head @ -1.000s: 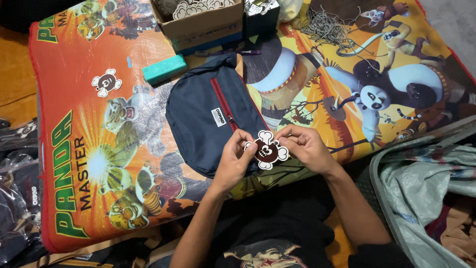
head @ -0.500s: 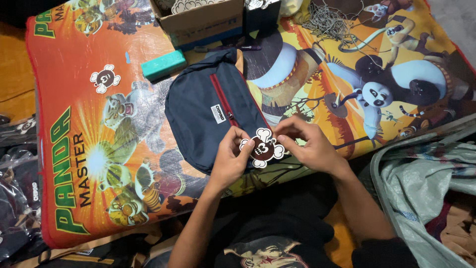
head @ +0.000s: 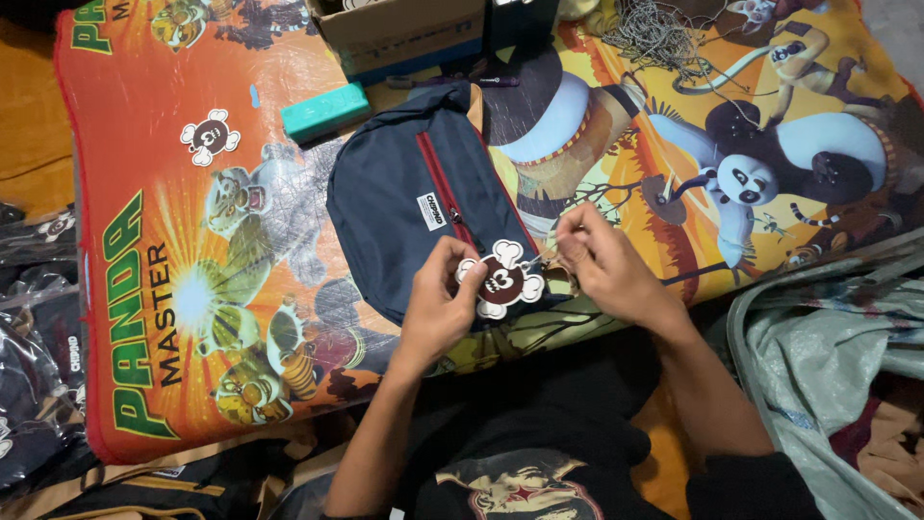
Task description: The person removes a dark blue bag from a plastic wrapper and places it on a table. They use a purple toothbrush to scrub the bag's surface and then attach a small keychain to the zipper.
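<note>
The left hand [head: 438, 303] pinched the skull-shaped tag [head: 500, 280] by its edge, while the right hand [head: 602, 265] gripped a thin string at the tag's other side (fingertips closed). The tag hovered over the navy bag [head: 404, 207], which lay on a cartoon-printed mat [head: 192, 241].

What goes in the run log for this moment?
left hand: holds skull tag | right hand: pinches its string | under: navy bag | on: cartoon mat
</note>
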